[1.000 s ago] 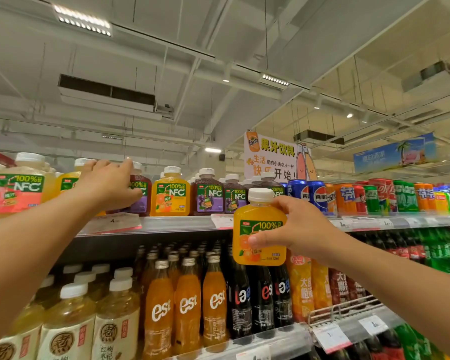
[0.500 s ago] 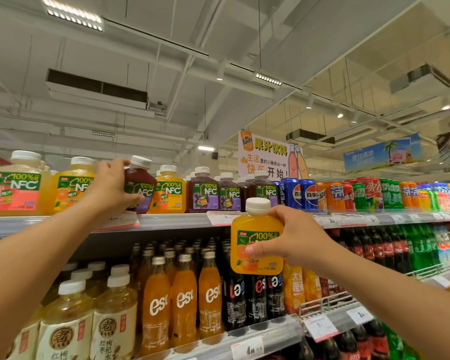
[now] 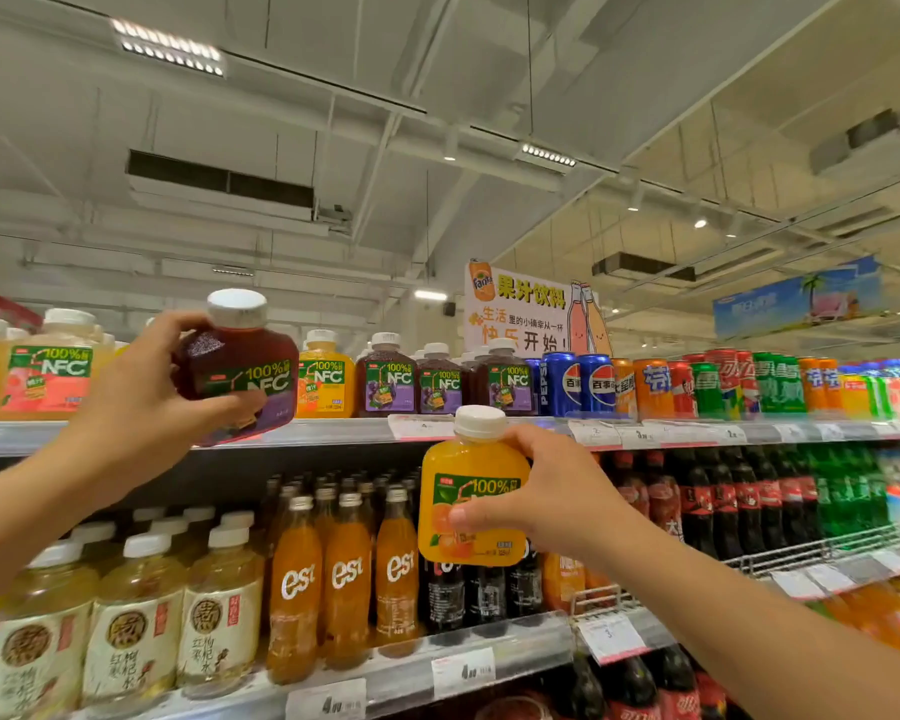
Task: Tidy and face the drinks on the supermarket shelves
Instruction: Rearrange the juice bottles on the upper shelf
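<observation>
Hands (image 3: 141, 407) (image 3: 552, 491) hold 2 bottles: purple, likely grape juice (image 3: 240, 376); orange juice (image 3: 471, 501).

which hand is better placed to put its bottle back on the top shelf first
Left, probably. The left hand holds the purple juice bottle tilted at top shelf level, beside the gap. The right hand holds the orange juice bottle lower, below the shelf edge.

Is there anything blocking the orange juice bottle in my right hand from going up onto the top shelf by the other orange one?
Partly. The purple juice bottle in the left hand hangs tilted before that spot, beside the shelved orange bottle. The orange juice bottle is below the top shelf.
</observation>
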The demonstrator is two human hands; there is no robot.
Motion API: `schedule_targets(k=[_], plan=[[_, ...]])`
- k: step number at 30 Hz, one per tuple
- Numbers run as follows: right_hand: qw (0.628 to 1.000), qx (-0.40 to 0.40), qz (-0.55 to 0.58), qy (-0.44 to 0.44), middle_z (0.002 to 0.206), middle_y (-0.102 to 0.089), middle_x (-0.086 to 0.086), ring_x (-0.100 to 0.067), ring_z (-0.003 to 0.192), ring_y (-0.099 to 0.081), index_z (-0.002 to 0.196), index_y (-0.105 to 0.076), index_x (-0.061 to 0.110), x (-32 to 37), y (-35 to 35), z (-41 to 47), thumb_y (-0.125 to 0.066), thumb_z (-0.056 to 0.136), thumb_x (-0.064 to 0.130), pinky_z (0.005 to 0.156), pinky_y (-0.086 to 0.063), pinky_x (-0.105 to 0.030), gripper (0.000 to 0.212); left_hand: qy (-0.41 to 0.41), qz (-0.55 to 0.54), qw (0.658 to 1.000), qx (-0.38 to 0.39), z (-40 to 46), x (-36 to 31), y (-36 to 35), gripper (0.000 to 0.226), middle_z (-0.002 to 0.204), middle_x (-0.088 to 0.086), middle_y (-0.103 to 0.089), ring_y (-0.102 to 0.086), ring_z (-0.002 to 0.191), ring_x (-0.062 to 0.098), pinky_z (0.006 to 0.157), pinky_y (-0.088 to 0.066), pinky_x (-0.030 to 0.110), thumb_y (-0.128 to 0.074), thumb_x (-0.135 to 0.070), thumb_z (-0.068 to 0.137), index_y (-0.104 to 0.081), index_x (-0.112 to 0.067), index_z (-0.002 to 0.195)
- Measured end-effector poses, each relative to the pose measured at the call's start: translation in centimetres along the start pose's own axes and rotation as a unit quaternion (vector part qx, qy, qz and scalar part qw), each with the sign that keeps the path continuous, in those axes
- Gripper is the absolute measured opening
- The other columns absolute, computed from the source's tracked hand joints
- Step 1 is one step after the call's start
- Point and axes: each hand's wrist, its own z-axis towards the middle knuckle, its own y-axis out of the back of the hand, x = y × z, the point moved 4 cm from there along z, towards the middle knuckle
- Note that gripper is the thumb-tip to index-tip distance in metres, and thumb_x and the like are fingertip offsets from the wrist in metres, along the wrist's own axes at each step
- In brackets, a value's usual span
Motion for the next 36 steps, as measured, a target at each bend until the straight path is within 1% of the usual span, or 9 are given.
schedule_targets(k=[3,6,12,17,21,23,26,31,36], plan=[[1.0,0.012,0.018,0.014,0.095,-0.069,0.019,0.006,0.082,-0.066,0.103,-0.057,0.043,-0.8,-0.3,-0.6,-0.088,0.035,0.064,0.069,-0.059,-0.022,0.077,0.029,-0.022,0.999,-0.005,-2.3,-0.5,0.9,0.071,0.095,-0.031,-0.063,-0.066,0.082,0.0,0.05,-0.055,0.024,-0.083,-0.045,0.05,-0.047,-0.06,0.109],[0.998,0.038,0.03,0.026,0.095,-0.069,0.02,0.006,0.083,-0.066,0.102,-0.056,0.044,-0.8,-1.4,-1.1,-0.086,0.034,0.067,0.069,-0.058,-0.02,0.078,0.052,-0.023,0.998,0.007,-4.7,0.4,2.0,0.082,0.101,-0.026,-0.065,-0.067,0.084,-0.002,0.051,-0.056,0.026,-0.09,-0.05,0.047,-0.051,-0.049,0.119],[0.995,0.072,0.044,0.045,0.097,-0.068,0.02,0.004,0.085,-0.066,0.107,-0.056,0.043,1.1,-4.4,-1.1,-0.088,0.038,0.064,0.075,-0.059,-0.025,0.079,0.097,-0.007,0.995,0.037,-8.2,3.9,5.1,0.101,0.109,-0.012,-0.069,-0.072,0.088,0.014,0.059,-0.059,0.037,-0.095,-0.048,0.045,-0.048,-0.037,0.134],[0.995,0.073,0.035,0.053,0.103,-0.066,0.018,-0.001,0.092,-0.066,0.115,-0.055,0.042,4.1,-7.9,-0.4,-0.087,0.038,0.067,0.079,-0.059,-0.029,0.087,0.089,-0.011,0.995,0.032,-9.0,5.2,8.2,0.097,0.104,-0.014,-0.07,-0.072,0.085,0.014,0.06,-0.059,0.036,-0.093,-0.056,0.043,-0.05,-0.042,0.129],[0.996,0.063,0.031,0.049,0.1,-0.067,0.019,0.001,0.089,-0.066,0.106,-0.055,0.045,7.1,-11.3,-0.2,-0.087,0.037,0.067,0.077,-0.06,-0.027,0.079,0.087,-0.047,0.994,0.039,-9.4,5.8,11.1,0.092,0.103,-0.017,-0.07,-0.071,0.089,0.012,0.067,-0.059,0.036,-0.09,-0.061,0.038,-0.052,-0.048,0.121],[0.998,0.049,0.025,0.043,0.1,-0.067,0.018,0.001,0.088,-0.066,0.104,-0.054,0.046,8.6,-12.9,-0.1,-0.087,0.037,0.067,0.076,-0.059,-0.025,0.078,0.086,-0.051,0.994,0.055,-9.4,6.3,12.6,0.088,0.104,-0.018,-0.07,-0.07,0.091,0.008,0.07,-0.059,0.031,-0.091,-0.058,0.041,-0.054,-0.048,0.12],[0.999,0.032,0.025,0.035,0.1,-0.067,0.017,0.001,0.088,-0.066,0.105,-0.056,0.046,10.5,-14.9,0.2,-0.088,0.036,0.065,0.077,-0.059,-0.027,0.079,0.086,-0.035,0.992,0.083,-9.0,7.2,14.3,0.076,0.097,-0.023,-0.07,-0.069,0.085,0.0,0.06,-0.054,0.015,-0.09,-0.049,0.041,-0.059,-0.048,0.11],[0.999,0.005,0.035,0.042,0.106,-0.068,0.014,-0.006,0.094,-0.068,0.119,-0.056,0.041,12.6,-16.3,1.1,-0.09,0.038,0.059,0.081,-0.059,-0.034,0.09,0.075,-0.051,0.987,0.135,-7.5,8.1,14.5,0.06,0.093,-0.019,-0.071,-0.07,0.082,0.005,0.059,-0.057,0.023,-0.091,-0.038,0.053,-0.057,-0.046,0.102],[0.997,0.009,0.045,0.066,0.104,-0.068,0.024,-0.001,0.09,-0.069,0.107,-0.056,0.053,13.3,-15.8,2.8,-0.093,0.048,0.047,0.075,-0.058,-0.025,0.071,0.057,-0.076,0.98,0.174,-5.2,8.7,12.9,0.053,0.091,-0.016,-0.069,-0.07,0.08,0.01,0.062,-0.06,0.03,-0.089,-0.04,0.059,-0.058,-0.039,0.103]])
